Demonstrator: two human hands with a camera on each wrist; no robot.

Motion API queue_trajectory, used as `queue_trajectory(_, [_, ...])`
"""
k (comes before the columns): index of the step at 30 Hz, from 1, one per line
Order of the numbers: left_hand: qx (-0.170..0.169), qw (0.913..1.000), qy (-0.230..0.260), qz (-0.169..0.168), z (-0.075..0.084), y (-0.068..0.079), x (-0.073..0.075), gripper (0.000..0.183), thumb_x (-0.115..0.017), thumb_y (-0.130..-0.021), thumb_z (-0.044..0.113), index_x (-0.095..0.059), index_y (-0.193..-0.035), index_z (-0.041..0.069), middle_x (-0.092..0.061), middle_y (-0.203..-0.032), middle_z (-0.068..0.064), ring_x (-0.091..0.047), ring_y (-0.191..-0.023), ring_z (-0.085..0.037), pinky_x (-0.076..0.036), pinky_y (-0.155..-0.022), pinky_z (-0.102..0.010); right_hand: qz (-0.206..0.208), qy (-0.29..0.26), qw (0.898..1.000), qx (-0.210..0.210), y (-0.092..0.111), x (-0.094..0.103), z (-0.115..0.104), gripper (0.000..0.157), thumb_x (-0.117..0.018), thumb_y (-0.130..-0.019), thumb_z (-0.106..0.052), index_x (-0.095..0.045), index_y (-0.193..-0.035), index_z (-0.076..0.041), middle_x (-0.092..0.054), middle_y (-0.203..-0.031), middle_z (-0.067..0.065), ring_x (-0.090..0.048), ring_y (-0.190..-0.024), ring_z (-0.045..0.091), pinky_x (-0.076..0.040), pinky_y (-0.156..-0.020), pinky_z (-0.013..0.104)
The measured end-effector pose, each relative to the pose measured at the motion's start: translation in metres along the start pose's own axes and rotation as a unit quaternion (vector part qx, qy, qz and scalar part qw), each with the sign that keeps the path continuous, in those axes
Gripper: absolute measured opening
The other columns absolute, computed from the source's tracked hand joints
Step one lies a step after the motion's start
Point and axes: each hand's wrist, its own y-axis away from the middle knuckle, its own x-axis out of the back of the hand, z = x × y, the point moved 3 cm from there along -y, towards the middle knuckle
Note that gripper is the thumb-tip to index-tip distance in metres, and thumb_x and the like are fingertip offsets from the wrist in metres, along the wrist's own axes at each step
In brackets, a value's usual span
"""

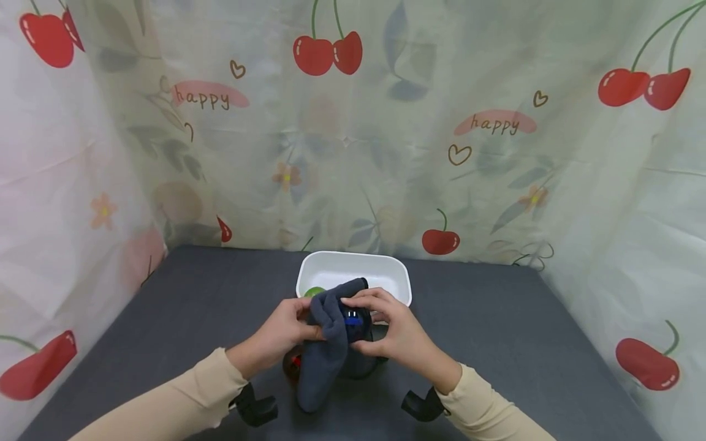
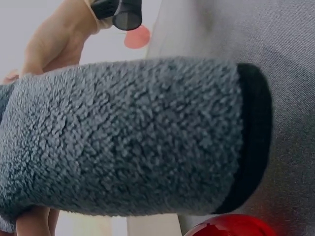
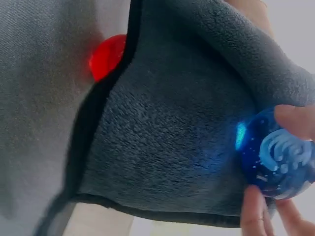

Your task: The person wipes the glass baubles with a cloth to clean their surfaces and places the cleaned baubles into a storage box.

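A dark grey fleecy cloth (image 1: pixel 320 367) with a black border hangs folded between the two hands, above the table. My left hand (image 1: pixel 287 321) pinches a bunched fold of it between thumb and fingers. The right hand (image 1: pixel 388 321) grips a shiny translucent blue ball (image 1: pixel 357 323), thumb below and fingers above. In the right wrist view, the blue ball (image 3: pixel 275 152) with its pale swirl marking lies against the cloth (image 3: pixel 162 123). The cloth (image 2: pixel 128 137) covers much of the left wrist view. Behind it a red ball (image 1: pixel 295 361) sits on the table, partly hidden.
Just beyond the hands stands a white rectangular basin (image 1: pixel 355 255), with a green ball (image 1: pixel 314 292) at its near left. A dark grey surface (image 1: pixel 485 343) covers the table. Patterned curtains (image 1: pixel 342 141) rise at the back and both sides.
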Motion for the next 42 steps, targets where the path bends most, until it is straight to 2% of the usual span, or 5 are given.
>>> queue_trajectory(11, [0.004,0.9999,0.013,0.007,0.004,-0.002,-0.001,0.055,-0.076,-0.079,0.005,-0.055,-0.128,-0.007,-0.064,-0.111,-0.012,-0.064,-0.093,-0.018,-0.057,-0.079,-0.035,0.044,-0.048,0.998,0.008,0.002,-0.010,0.009,0.066,-0.082,-0.070,0.004,-0.057,-0.129,-0.013,-0.054,-0.126,0.009,-0.060,-0.112,0.023,-0.053,-0.091,0.031])
queue_trajectory(20, [0.002,0.9991,-0.007,0.042,0.000,0.001,0.003,0.036,-0.070,-0.084,0.001,-0.059,-0.115,-0.013,-0.068,-0.102,-0.009,-0.065,-0.085,-0.014,-0.056,-0.076,-0.030,0.048,0.116,0.991,0.052,0.002,-0.009,-0.007,0.065,-0.084,-0.066,0.001,-0.064,-0.125,-0.019,-0.052,-0.122,0.004,-0.054,-0.105,0.016,-0.054,-0.077,0.030])
queue_trajectory(28, [0.014,0.9998,0.011,0.007,-0.001,-0.002,-0.002,0.059,-0.077,-0.077,0.002,-0.052,-0.129,-0.008,-0.063,-0.121,-0.017,-0.065,-0.098,-0.017,-0.056,-0.082,-0.033,0.051,0.165,0.984,0.055,0.000,-0.012,-0.007,0.073,-0.085,-0.059,0.006,-0.056,-0.124,-0.009,-0.060,-0.120,0.004,-0.055,-0.102,0.018,-0.054,-0.076,0.031])
queue_trajectory(36, [0.008,0.9987,-0.011,0.049,0.003,0.001,0.002,0.046,-0.078,-0.079,0.006,-0.060,-0.118,-0.011,-0.068,-0.106,-0.011,-0.066,-0.086,-0.014,-0.056,-0.075,-0.030,0.045,0.048,0.996,0.062,-0.001,-0.008,0.000,0.067,-0.087,-0.062,0.005,-0.058,-0.121,-0.011,-0.061,-0.124,0.004,-0.058,-0.110,0.017,-0.056,-0.081,0.030])
queue_trajectory(42, [0.020,0.9987,0.028,0.036,0.005,0.000,0.004,0.043,-0.075,-0.081,0.003,-0.058,-0.117,-0.014,-0.068,-0.099,-0.005,-0.067,-0.085,-0.014,-0.057,-0.075,-0.030,0.050,-0.053,0.995,0.073,0.000,-0.007,0.007,0.067,-0.085,-0.066,0.006,-0.056,-0.125,-0.007,-0.059,-0.128,0.012,-0.058,-0.116,0.017,-0.056,-0.086,0.037])
